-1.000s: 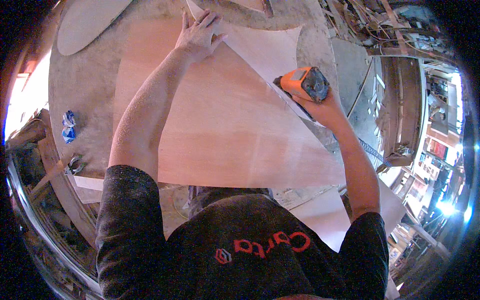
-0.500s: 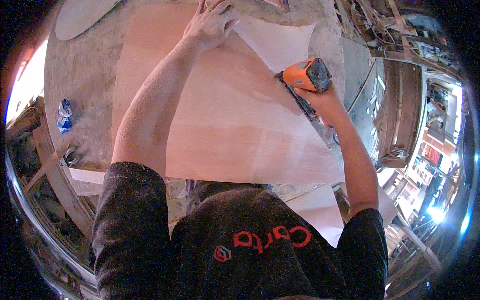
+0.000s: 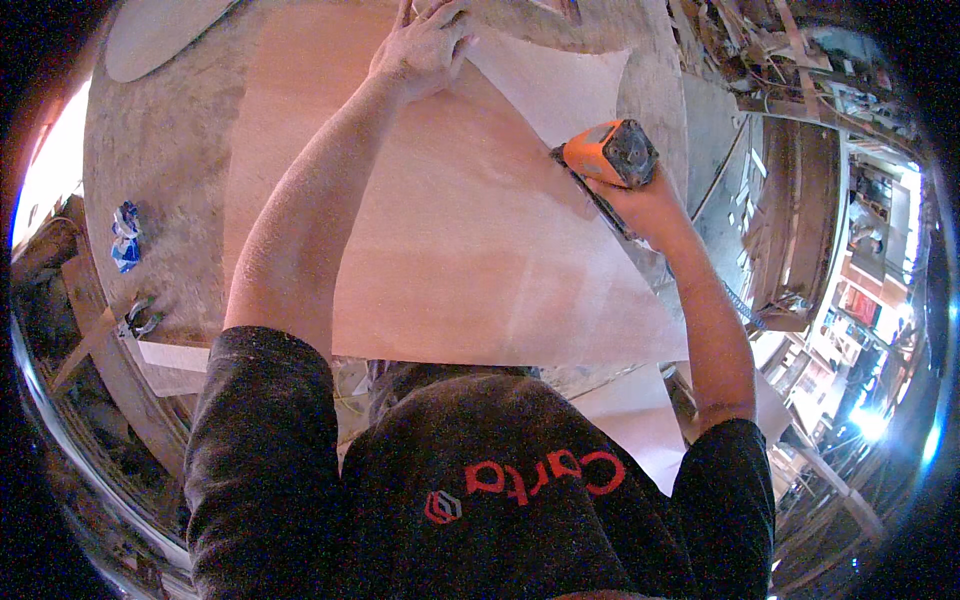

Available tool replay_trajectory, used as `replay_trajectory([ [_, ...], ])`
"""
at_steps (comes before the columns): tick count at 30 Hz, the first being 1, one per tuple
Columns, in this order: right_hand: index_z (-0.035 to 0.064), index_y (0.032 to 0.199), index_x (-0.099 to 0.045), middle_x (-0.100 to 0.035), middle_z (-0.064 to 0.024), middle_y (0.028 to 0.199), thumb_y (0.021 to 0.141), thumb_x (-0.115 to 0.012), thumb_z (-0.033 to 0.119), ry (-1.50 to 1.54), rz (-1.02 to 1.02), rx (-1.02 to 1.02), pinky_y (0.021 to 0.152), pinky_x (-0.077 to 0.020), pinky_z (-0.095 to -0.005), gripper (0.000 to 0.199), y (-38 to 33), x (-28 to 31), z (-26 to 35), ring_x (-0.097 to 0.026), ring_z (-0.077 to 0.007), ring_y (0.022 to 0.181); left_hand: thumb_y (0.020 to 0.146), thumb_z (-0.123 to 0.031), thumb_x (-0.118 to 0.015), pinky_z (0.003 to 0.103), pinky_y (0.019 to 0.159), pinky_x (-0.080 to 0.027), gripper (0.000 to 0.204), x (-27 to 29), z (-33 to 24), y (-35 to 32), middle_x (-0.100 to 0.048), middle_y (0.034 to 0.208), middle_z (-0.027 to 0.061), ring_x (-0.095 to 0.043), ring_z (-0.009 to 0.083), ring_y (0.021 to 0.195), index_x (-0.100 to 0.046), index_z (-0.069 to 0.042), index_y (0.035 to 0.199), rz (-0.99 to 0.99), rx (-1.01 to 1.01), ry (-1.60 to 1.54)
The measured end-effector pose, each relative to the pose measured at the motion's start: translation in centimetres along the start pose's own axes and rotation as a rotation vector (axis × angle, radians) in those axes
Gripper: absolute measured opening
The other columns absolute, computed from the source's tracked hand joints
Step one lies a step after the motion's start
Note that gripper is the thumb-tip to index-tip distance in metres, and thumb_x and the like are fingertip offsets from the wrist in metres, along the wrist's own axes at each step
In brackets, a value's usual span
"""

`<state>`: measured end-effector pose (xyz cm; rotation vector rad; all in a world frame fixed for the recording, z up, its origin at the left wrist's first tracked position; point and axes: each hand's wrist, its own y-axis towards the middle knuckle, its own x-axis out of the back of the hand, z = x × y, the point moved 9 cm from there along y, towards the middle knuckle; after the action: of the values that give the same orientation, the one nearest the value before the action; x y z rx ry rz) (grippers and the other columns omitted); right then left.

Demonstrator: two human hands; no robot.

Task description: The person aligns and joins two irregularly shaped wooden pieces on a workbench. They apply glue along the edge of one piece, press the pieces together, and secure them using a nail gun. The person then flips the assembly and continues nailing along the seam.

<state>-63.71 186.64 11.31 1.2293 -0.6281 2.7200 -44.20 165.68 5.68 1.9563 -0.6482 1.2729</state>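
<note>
A large pinkish plywood sheet (image 3: pixel 450 270) with a slanted right edge lies before me on the work table. On its far part, my left hand (image 3: pixel 425 50) rests palm down with the fingers stretched out, some of them cut off by the upper rim of the picture. My right hand (image 3: pixel 640 205) is wrapped round the handle of an orange and black nail gun (image 3: pixel 605 150), whose long dark magazine lies along the slanted edge. Beyond that edge is a paler thin sheet (image 3: pixel 560 90) with a curved side.
The grey table (image 3: pixel 170 160) carries a crumpled blue-and-white packet (image 3: pixel 126 237) at left and a rounded board (image 3: pixel 160 35) at far left. Pliers-like metal (image 3: pixel 143 315) lie near its left corner. A coiled hose (image 3: pixel 740 305) hangs beside my right forearm. Timber scraps (image 3: pixel 745 60) crowd the far right.
My right hand and the nail gun have turned and shifted very slightly; more of the coiled hose shows beside the forearm. My left hand keeps its place on the sheet.
</note>
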Motion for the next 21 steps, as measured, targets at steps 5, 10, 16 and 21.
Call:
replay_trajectory([
  [5, 0.0047, 0.119, -0.065, -0.072, -0.0089, 0.109, 0.080, -0.080, 0.017, 0.026, -0.008, -0.108, 0.093, -0.0510, -0.0349, 0.043, 0.6, 0.8, 1.0, -0.067, -0.0190, 0.104, 0.098, -0.029, -0.048, 0.058, 0.118, -0.020, 0.040, -0.6, 0.6, 0.2, -0.049, 0.143, 0.0135, -0.037, 0.0302, 0.140, -0.060, -0.006, 0.128, -0.042, 0.049, -0.075],
  [10, 0.0028, 0.118, -0.065, -0.072, -0.0104, 0.109, 0.083, -0.078, 0.020, 0.000, 0.004, 0.040, 0.091, -0.0514, -0.0369, 0.041, 3.4, -0.2, 4.1, -0.068, -0.0218, 0.101, 0.098, -0.029, -0.047, 0.059, 0.117, -0.021, 0.041, -1.2, 1.1, 0.3, -0.051, 0.141, 0.0146, -0.039, 0.0300, 0.139, -0.059, -0.003, 0.128, -0.042, 0.059, -0.142],
  [16, 0.0024, 0.117, -0.065, -0.072, -0.0113, 0.110, 0.084, -0.076, 0.019, -0.015, -0.013, 0.058, 0.091, -0.0512, -0.0381, 0.039, 5.2, -1.0, 5.2, -0.068, -0.0240, 0.101, 0.098, -0.028, -0.048, 0.058, 0.117, -0.021, 0.039, -1.0, 1.3, 0.0, -0.053, 0.139, 0.0142, -0.041, 0.0297, 0.138, -0.061, -0.002, 0.124, -0.086, 0.064, -0.189],
  [21, 0.0035, 0.118, -0.065, -0.072, -0.0124, 0.110, 0.083, -0.077, 0.021, -0.053, 0.015, 0.073, 0.090, -0.0515, -0.0394, 0.040, 5.1, -1.1, 5.4, -0.068, -0.0273, 0.102, 0.097, -0.027, -0.049, 0.057, 0.118, -0.021, 0.038, -0.7, 1.3, 0.0, -0.054, 0.137, 0.0140, -0.041, 0.0298, 0.137, -0.062, -0.002, 0.122, -0.136, 0.076, -0.241],
])
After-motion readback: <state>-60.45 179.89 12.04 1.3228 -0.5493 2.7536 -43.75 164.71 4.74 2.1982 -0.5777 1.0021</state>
